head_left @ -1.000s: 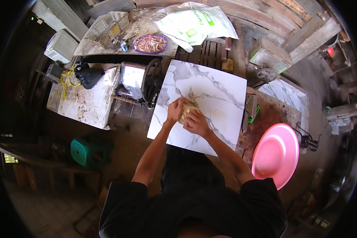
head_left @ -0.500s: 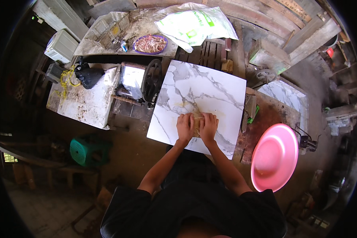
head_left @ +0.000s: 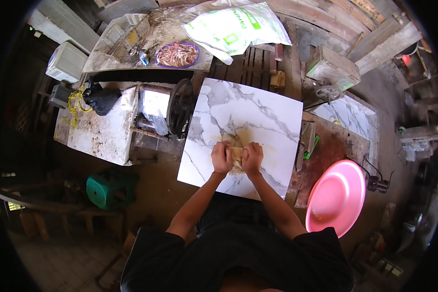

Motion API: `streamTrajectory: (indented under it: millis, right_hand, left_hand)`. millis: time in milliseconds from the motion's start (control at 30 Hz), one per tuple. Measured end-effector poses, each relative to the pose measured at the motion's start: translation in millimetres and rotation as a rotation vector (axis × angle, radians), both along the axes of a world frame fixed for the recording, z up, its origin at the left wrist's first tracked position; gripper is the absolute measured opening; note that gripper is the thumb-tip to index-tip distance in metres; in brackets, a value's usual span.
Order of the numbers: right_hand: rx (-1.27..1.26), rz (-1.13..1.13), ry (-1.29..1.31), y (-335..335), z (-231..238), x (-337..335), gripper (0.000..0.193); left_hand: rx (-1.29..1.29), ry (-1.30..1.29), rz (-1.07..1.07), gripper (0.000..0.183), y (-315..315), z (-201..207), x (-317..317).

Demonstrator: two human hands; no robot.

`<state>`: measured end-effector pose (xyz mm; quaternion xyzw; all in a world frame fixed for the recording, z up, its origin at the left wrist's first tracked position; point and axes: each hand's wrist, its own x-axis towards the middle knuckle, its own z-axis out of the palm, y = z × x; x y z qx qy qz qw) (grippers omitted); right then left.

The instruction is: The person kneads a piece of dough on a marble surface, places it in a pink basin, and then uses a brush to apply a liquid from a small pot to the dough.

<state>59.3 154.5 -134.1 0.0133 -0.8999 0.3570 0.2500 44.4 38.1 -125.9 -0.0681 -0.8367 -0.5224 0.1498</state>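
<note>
A pale tan, dough-like lump (head_left: 236, 155) lies on a white marbled slab (head_left: 272, 129), with a crumpled part of it spread toward me. My left hand (head_left: 221, 156) is closed on its left side, fingers curled over. On the opposite side my right hand (head_left: 252, 158) grips it the same way. Both hands are on the slab's near half, a little apart, and the lump shows between them. The fingertips are partly hidden. Faint yellowish smears mark the slab beyond my hands.
A hand-cranked roller machine (head_left: 155, 107) with a dark wheel stands left of the slab. The pink basin (head_left: 338, 197) is at the right. Behind are a white sack (head_left: 238, 29) and a purple plate (head_left: 177, 54) of reddish-white strips. A green stool (head_left: 100, 190) stands lower left.
My hands have shifted slightly left and moved a bit apart, with fingers curled more tightly. More of the lump shows between them. The whole view has tilted slightly.
</note>
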Motion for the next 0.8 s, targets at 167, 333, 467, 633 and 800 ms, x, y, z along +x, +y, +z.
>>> streamTrajectory:
  millis: [167, 333, 467, 633, 800]
  right_hand:
    - [0.037, 0.048, -0.016, 4, -6, 0, 0.008]
    - [0.131, 0.035, 0.035, 7, -9, -21, 0.01]
    - [0.173, -0.005, 0.038, 6, -19, -46, 0.009]
    - [-0.045, -0.032, -0.194, -4, 0, -48, 0.016]
    - [0.014, 0.055, -0.22, -18, 11, -31, 0.034]
  left_hand:
    - [0.033, 0.011, -0.039, 0.013, -9, -7, 2]
    - [0.055, -0.009, -0.077, 0.015, -8, -6, -21]
    - [0.068, -0.052, -0.063, 0.017, -8, -9, -43]
    - [-0.143, 0.008, 0.027, 0.022, -12, -1, -50]
    - [-0.085, -0.009, 0.014, 0.028, -5, 2, -32]
